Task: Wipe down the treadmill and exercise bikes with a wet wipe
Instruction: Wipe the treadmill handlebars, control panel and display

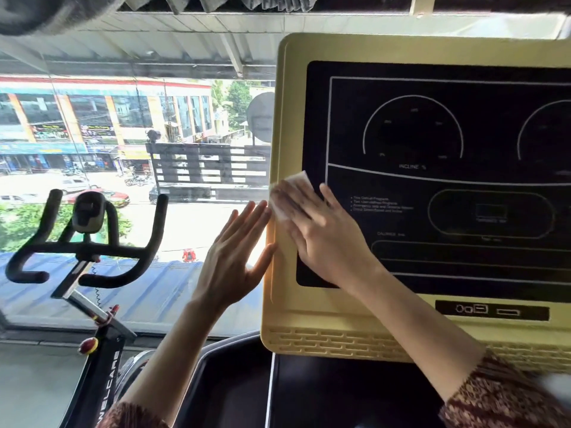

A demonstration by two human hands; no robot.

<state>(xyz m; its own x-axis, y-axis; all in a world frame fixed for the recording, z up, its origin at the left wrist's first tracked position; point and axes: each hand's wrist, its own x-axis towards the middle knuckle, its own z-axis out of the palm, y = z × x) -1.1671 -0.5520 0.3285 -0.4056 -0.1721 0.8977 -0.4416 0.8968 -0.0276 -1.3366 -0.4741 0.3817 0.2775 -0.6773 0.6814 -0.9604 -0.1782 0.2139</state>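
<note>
Bright daylight through window, blown-out outside, wide-angle bending at edges, wipe motion-blurred

The left hand is raised, fingers straight and together, thumb spread. The right hand lies flat just beside it, fingers extended, forearm reaching in from the lower right.

Open air btwn bike handlebars & treadmill console, w/ window glass behind. Left hand fills part of that gap, just beside console's left edge. Right hand & wipe cover the black panel's lower-left; rest of panel is free. Dark tray below is reachable btwn the 2 forearms.
</note>
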